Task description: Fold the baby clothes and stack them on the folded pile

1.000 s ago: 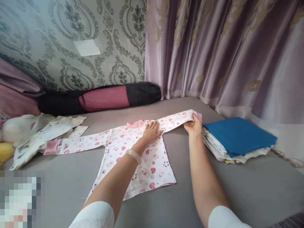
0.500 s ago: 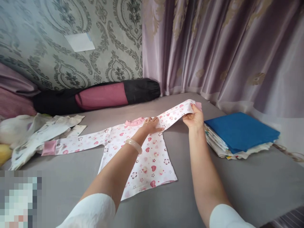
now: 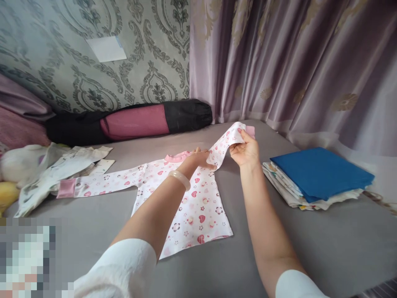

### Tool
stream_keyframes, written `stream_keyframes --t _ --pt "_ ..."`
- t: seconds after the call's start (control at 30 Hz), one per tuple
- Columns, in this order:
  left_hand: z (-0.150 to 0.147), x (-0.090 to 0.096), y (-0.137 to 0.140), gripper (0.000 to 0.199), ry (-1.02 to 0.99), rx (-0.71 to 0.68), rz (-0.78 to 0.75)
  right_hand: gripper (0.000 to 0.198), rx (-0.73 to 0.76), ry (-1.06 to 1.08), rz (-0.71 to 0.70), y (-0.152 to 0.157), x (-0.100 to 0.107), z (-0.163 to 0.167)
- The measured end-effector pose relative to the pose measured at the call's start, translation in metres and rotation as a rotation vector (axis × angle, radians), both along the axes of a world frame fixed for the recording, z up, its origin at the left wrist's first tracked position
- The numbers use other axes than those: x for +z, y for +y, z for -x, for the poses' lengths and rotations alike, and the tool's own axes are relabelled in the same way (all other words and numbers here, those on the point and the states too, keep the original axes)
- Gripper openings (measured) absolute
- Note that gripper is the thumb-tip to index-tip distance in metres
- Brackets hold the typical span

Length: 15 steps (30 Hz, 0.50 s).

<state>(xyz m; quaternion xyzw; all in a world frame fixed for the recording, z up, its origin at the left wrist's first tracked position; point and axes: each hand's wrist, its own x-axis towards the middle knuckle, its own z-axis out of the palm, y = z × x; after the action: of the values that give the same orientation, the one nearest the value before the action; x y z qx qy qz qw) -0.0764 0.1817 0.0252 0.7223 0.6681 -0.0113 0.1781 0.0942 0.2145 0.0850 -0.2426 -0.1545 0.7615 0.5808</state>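
Observation:
A white long-sleeved child's shirt (image 3: 192, 215) with a pink collar, pink cuffs and a print of hearts and flowers lies spread on the grey bed. My left hand (image 3: 200, 159) rests on its right shoulder, palm down with the thumb stretched out; the far fingertips are partly hidden. Between thumb and fingers, my right hand (image 3: 246, 147) pinches the right sleeve near the cuff and holds it up off the bed, so it bends upward. The other sleeve lies straight out to the left, its cuff beside some pale clothes (image 3: 65, 165).
On the right sits a folded stack topped with blue cloth (image 3: 322, 171). Along the wall lies a long black and maroon bag (image 3: 133, 122). Plush toys (image 3: 21, 163) are at far left, and purple curtains (image 3: 279, 62) hang behind the grey bed (image 3: 198, 277).
My right hand has drawn the sleeve end left and slightly up, so the sleeve bends more. My left hand stays on the shoulder, its fingers now more hidden. The view has shifted slightly.

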Motion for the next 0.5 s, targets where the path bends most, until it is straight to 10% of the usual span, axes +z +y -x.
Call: stream_keyframes --t 0.5 --pt "0.005 -0.003 -0.004 0.094 0.011 -0.011 -0.03 0.009 0.211 -0.085 -0.023 -0.03 0.005 0.038"
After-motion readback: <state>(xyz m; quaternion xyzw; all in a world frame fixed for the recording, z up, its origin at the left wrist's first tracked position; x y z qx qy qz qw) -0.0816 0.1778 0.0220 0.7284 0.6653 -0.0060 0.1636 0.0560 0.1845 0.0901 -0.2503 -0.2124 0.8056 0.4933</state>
